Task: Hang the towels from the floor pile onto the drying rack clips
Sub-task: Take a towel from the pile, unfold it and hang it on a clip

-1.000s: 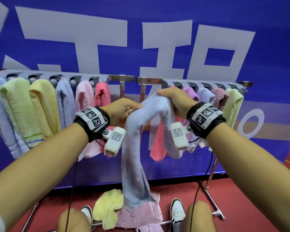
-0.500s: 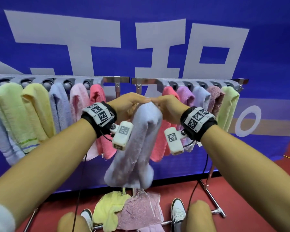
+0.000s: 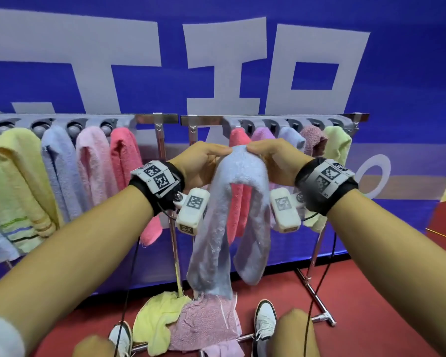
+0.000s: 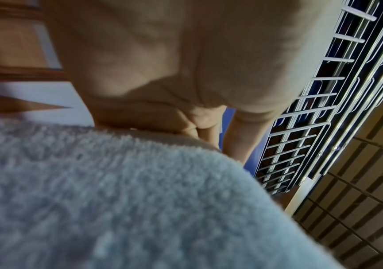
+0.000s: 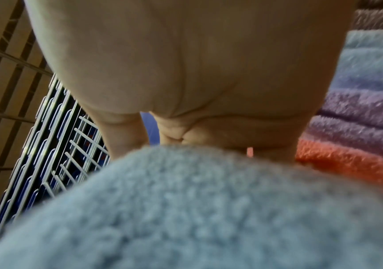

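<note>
With both hands pinching its folded crown, the pale blue towel [image 3: 233, 202] hangs doubled in front of the drying rack [image 3: 242, 119] — left hand [image 3: 201, 167] and right hand [image 3: 273, 161] clamped on the fold from either side, likely to bunch it for a clip [image 3: 250, 124]. It sits just below the rail, near the coral towel [image 3: 238, 140]. The fingertips are buried in terry, so their exact hold is unclear — and the floor pile [image 3: 186, 323] is cut off below.
</note>
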A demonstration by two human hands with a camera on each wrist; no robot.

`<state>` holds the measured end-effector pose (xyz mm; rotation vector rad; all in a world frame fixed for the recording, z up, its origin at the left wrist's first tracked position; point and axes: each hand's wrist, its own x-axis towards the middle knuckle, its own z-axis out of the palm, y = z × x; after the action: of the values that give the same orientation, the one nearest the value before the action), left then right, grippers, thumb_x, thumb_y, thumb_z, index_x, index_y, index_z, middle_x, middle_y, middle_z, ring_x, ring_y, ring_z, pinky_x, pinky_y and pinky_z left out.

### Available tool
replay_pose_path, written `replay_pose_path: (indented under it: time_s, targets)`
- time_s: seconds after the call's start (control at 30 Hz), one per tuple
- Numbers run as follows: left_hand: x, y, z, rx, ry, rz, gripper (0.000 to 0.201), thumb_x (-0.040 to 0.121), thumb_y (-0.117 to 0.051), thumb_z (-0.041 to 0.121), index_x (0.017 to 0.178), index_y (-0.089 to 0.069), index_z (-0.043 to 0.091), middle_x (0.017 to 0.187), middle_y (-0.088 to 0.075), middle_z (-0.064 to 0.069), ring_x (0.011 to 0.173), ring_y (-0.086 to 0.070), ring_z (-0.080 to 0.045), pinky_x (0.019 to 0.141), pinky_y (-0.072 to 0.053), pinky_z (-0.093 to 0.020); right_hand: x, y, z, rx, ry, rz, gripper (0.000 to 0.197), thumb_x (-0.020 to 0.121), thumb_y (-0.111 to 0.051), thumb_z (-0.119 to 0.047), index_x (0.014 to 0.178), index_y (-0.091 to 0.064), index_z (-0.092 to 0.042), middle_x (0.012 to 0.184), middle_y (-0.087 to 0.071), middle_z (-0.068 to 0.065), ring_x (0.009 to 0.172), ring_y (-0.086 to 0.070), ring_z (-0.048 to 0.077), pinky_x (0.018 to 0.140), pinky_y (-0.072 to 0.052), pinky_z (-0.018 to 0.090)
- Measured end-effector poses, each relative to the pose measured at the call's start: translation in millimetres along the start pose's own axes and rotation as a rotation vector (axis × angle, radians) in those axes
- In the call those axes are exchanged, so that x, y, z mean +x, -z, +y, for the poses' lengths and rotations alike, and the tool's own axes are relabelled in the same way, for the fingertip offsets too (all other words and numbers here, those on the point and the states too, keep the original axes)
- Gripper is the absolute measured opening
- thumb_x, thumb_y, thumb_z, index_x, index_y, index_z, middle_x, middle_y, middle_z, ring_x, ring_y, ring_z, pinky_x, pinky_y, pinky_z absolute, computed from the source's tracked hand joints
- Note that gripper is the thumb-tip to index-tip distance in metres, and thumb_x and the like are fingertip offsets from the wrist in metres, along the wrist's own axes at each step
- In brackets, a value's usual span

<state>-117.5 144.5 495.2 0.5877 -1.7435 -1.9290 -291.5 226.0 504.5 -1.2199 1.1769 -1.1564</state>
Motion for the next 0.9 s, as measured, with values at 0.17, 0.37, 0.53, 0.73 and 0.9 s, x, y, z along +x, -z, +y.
replay_pose_path:
  time_s: [0.17,0.37,0.53,0.73,0.9]
  targets:
    - [41,-43,0,0.058,-0.024,0.026,0.022,0.098,-0.051,0.019,0.105,-0.069,0.008,0.064,-0.064,0.003,0.057,-0.054,-0.010,0.057,-0.040,-0.022,-17,51,-1,0.062,0.039,0.096,0.035,0.096,-0.038,-0.015,0.114,-0.062,0.003,0.111,-0.071,0.016,0.106,-0.067,0.024,0.097,-0.047,0.037]
    - [105,-103,-13,0.101,-0.008,0.028,0.019,0.096,-0.053,0.016,0.078,-0.056,0.021,0.058,-0.047,0.006,0.047,-0.036,-0.007,0.043,-0.026,-0.019,-39,119,-3,0.043,0.062,0.281,0.036,0.082,-0.046,-0.016,0.108,-0.058,0.006,0.110,-0.063,0.028,0.098,-0.063,0.036,0.094,-0.049,0.044]
    - [152,-151,-23,0.137,0.007,0.004,0.022,0.093,-0.053,0.012,0.075,-0.053,0.023,0.070,-0.040,0.000,0.059,-0.029,-0.013,0.056,-0.018,-0.027,-59,174,-5,0.086,0.077,0.387,0.041,0.070,-0.054,-0.014,0.109,-0.049,-0.006,0.093,-0.052,0.021,0.073,-0.060,0.031,0.061,-0.055,0.031]
    - [202,-205,-36,0.069,0.009,0.013,0.016,0.094,-0.050,0.009,0.093,-0.061,0.020,0.071,-0.042,-0.001,0.056,-0.027,-0.013,0.053,-0.025,-0.024,-72,234,-6,0.079,-0.018,0.515,0.044,0.066,-0.058,-0.022,0.104,-0.049,-0.002,0.092,-0.049,0.021,0.078,-0.053,0.034,0.069,-0.046,0.038]
    - [244,-240,-47,0.073,-0.009,0.013,0.031,0.096,-0.046,0.006,0.112,-0.070,0.017,0.078,-0.058,0.000,0.066,-0.047,-0.014,0.066,-0.042,-0.028,-69,284,-7,0.100,0.013,0.551,0.012,0.077,-0.050,-0.020,0.072,-0.048,-0.008,0.068,-0.047,0.011,0.056,-0.051,0.027,0.055,-0.046,0.028]
